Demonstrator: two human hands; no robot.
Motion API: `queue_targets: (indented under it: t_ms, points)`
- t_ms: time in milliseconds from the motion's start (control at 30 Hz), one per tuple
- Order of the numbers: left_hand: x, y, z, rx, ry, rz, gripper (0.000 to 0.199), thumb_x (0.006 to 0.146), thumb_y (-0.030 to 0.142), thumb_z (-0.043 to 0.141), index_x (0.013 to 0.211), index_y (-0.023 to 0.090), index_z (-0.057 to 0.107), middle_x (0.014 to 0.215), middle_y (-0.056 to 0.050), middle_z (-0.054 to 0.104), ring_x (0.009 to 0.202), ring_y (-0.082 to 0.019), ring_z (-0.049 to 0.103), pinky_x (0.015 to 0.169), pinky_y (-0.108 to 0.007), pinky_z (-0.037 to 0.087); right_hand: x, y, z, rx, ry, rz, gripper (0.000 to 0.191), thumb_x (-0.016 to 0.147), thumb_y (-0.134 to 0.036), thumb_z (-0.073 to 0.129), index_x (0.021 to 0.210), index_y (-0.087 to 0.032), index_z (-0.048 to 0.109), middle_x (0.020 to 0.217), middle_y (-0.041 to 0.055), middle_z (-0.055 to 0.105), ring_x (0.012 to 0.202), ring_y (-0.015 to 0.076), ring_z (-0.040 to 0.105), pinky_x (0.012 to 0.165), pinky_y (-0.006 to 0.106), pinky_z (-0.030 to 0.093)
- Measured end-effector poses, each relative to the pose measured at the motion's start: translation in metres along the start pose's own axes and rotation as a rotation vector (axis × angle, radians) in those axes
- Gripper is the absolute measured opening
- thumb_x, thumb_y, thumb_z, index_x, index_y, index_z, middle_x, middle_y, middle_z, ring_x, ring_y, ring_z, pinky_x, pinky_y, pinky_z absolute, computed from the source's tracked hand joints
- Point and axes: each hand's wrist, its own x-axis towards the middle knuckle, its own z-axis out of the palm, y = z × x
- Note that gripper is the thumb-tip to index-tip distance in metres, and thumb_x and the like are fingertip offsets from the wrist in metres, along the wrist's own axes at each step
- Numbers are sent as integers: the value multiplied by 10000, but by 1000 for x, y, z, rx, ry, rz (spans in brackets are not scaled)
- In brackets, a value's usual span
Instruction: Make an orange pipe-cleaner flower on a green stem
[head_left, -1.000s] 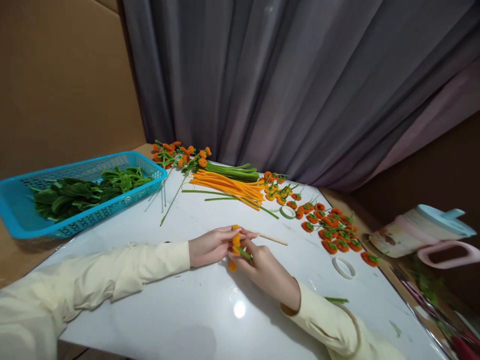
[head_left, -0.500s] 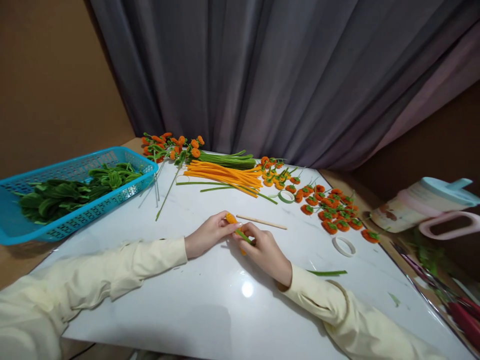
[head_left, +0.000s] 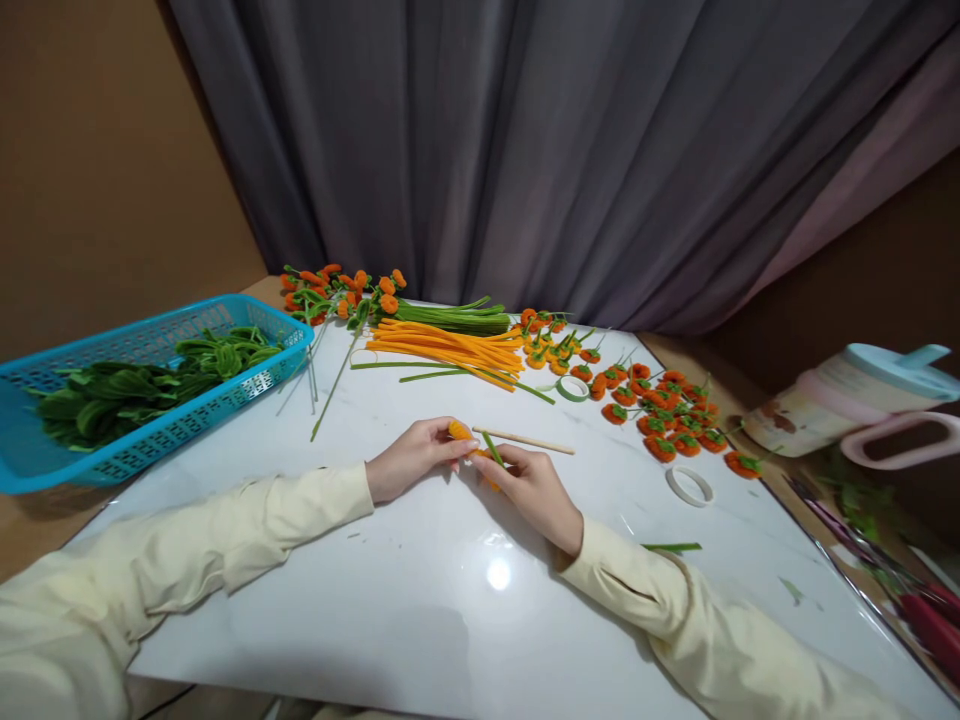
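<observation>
Above the middle of the white tabletop, my two hands meet. My left hand [head_left: 411,462] is closed, pinching a coiled orange pipe cleaner [head_left: 460,431] between thumb and fingers. My right hand [head_left: 541,500] is closed too, its thumb and fingers around a short green pipe cleaner [head_left: 492,447] that sticks up out of the grip. A bit of orange shows between the hands and under my right fingers; how it joins the green piece is hidden. Just behind the hands lies a thin wooden stick [head_left: 525,440].
Orange pipe cleaners [head_left: 442,347] and green pipe cleaners [head_left: 457,318] lie behind. Several small orange pumpkins [head_left: 664,400] and two tape rolls, one white [head_left: 689,487], one green [head_left: 573,388], are at right. A blue basket [head_left: 187,405] holds green leaves. A tumbler [head_left: 810,405] stands right.
The green pipe cleaner has swung from pointing down along my right fingers to standing up and to the left. My right fingers have shifted slightly; my left hand stays nearly in place.
</observation>
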Motion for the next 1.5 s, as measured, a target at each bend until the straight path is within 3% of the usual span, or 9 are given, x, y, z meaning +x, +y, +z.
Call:
queue_targets:
  t_ms: [167, 300, 500, 667, 800, 933, 1167, 1300, 1500]
  points:
    - [0, 1, -1, -49, -3, -3, 193, 680, 266, 709, 740, 112, 609, 695, -5, 544, 663, -100, 491, 668, -234, 394, 1, -5, 0, 207, -95, 100, 401, 768, -513, 578, 635, -134, 579, 497, -29, 424, 403, 61, 311, 361, 201, 211]
    - [1, -2, -3, -58, -18, 23, 189, 685, 254, 708, 772, 114, 615, 718, -11, 547, 679, -111, 497, 687, -248, 403, 1, -11, -2, 338, -204, 142, 404, 774, -501, 578, 622, -126, 585, 501, -23, 457, 351, 40, 277, 325, 199, 162]
    - [0, -3, -2, -50, -32, 45, 172, 706, 240, 696, 794, 118, 614, 736, -22, 567, 689, -117, 516, 684, -248, 405, 4, -6, -4, 415, -230, 179, 382, 775, -478, 585, 662, -113, 583, 553, -4, 510, 342, 28, 281, 312, 189, 146]
    - [-1, -1, 0, -113, -76, -28, 199, 701, 237, 701, 836, 106, 635, 822, -64, 610, 771, -152, 546, 752, -273, 412, 7, -2, -5, 472, -246, 211, 379, 759, -492, 601, 765, -113, 585, 592, 6, 557, 332, 21, 256, 316, 186, 116]
    - [3, -3, -3, -177, -23, -79, 164, 708, 207, 695, 825, 100, 652, 815, -53, 621, 751, -129, 539, 744, -244, 406, 9, -4, -8, 523, -276, 191, 402, 797, -508, 556, 746, -110, 581, 556, -5, 541, 323, 18, 245, 326, 186, 110]
    - [12, -4, -12, -338, -20, -67, 88, 757, 168, 650, 812, 99, 649, 847, -57, 628, 821, -128, 556, 799, -227, 415, 11, -4, -11, 607, -284, 217, 436, 843, -509, 492, 697, -108, 580, 362, -74, 329, 314, 36, 202, 343, 185, 112]
    - [29, -3, -30, -519, 163, -6, 83, 795, 83, 565, 750, 102, 633, 741, -32, 564, 627, -68, 513, 505, -145, 409, 12, 1, -15, 765, -255, 269, 287, 768, -363, 617, 886, -101, 621, 681, 15, 551, 365, 11, 256, 349, 174, 123]
    - [29, -2, -31, -496, 198, 8, 48, 774, 86, 596, 744, 99, 631, 751, -31, 550, 654, -71, 512, 516, -145, 412, 11, 0, -15, 778, -274, 254, 279, 753, -321, 637, 924, -101, 636, 679, 17, 540, 387, 16, 264, 364, 177, 139]
    - [28, -2, -29, -489, 237, 12, 25, 766, 94, 615, 758, 89, 639, 759, -32, 555, 677, -76, 523, 584, -164, 438, 11, -2, -13, 809, -203, 268, 288, 713, -311, 701, 884, -84, 652, 580, -22, 461, 400, 12, 226, 350, 163, 122]
